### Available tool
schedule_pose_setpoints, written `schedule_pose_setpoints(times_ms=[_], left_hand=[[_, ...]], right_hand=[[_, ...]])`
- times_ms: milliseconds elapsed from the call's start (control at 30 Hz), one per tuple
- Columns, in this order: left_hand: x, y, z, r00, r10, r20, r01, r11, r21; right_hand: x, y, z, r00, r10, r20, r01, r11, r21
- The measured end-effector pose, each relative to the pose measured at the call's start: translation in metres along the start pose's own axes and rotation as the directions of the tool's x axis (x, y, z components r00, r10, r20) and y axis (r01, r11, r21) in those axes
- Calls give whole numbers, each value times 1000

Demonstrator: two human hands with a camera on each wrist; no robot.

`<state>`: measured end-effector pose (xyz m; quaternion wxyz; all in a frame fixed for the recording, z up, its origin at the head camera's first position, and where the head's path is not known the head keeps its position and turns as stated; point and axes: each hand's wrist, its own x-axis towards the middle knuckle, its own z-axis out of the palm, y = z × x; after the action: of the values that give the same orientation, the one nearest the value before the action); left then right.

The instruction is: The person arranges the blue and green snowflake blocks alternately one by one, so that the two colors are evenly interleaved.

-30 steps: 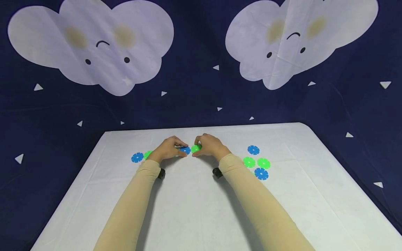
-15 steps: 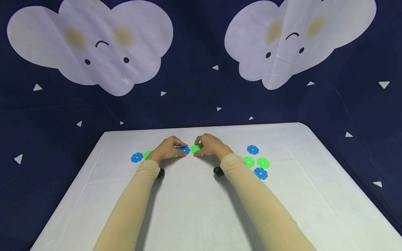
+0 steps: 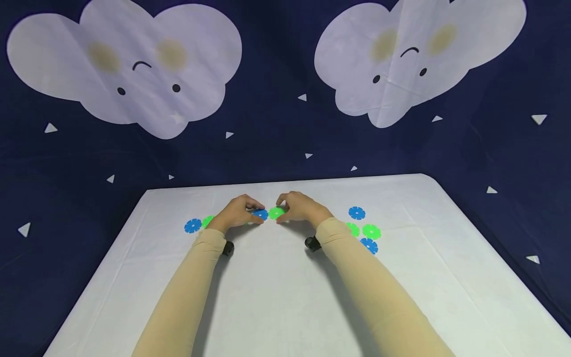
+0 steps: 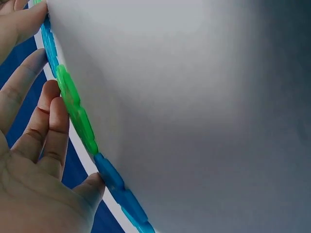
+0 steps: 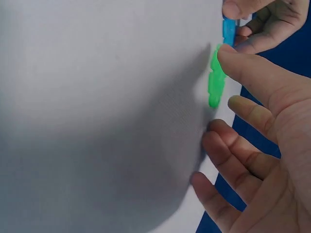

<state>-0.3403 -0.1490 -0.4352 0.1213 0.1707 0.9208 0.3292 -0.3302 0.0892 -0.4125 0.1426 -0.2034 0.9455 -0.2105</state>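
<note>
Thin notched discs form a row at the table's far side. My left hand [image 3: 236, 213] pinches a blue disc [image 3: 260, 214] between thumb and fingertip; in the left wrist view this blue disc [image 4: 49, 46] joins a green disc [image 4: 77, 109], then a blue one [image 4: 121, 187]. My right hand [image 3: 303, 207] holds a green disc [image 3: 276, 213] by its right part, thumb on the near side. In the right wrist view the green disc [image 5: 216, 80] meets the blue disc [image 5: 229, 32] edge to edge; whether they interlock I cannot tell.
Loose blue [image 3: 357, 213] and green discs [image 3: 371, 231] lie right of my right forearm, one blue disc [image 3: 369, 246] partly behind the sleeve. A blue disc [image 3: 193, 225] ends the row at left. Behind the white table [image 3: 276, 297] hangs a dark blue cloth [image 3: 267, 158].
The head view has shifted slightly. My right thumb has slid a little to the right along the green disc. My left hand keeps its grip on the blue disc, nearly still.
</note>
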Motion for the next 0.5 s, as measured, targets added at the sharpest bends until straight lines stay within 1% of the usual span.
schedule_pose_setpoints(times_ms=[133,300,367,500], left_hand=[[1,3,-1,1000,14,10,-14,1000,23],[2,6,-4,999,5,35,-6,999,46],[4,8,-5,999,4,41,-7,998,55],[9,11,-5,999,29,41,-32,996,79]], right_hand=[[-7,6,-6,1000,-10,29,9,999,31],[-20,16,-17,998,-36,44,34,999,41],[-27,20,-24,997,-50,50,48,998,41],[-44,25,-39,994,-68,83,64,997,48]])
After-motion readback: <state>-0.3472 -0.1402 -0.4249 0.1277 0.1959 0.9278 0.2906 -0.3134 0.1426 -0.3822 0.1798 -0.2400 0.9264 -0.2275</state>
